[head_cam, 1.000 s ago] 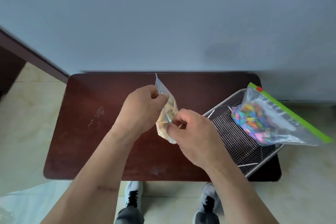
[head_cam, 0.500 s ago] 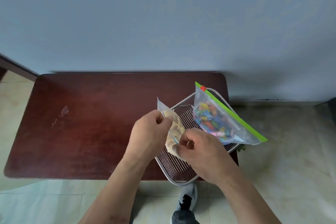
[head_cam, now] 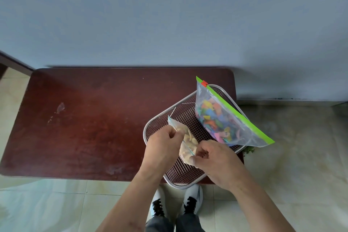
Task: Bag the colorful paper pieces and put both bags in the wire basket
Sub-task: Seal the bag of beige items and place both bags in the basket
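small bag (head_cam: 185, 142) pinched, hands (head_cam: 163, 144) hide seal

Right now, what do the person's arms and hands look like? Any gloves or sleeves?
No gloves and no sleeves in view: the left hand and right hand are bare, and so are both forearms. No watch or rings show. The left forearm has a thin line mark near the bottom of the picture.

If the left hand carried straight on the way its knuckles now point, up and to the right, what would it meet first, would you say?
Probably the small bag it already pinches, then the wire basket mesh beyond, and further on the large bag of colorful paper. The left hand looks to be above the mesh, though depth is unclear.
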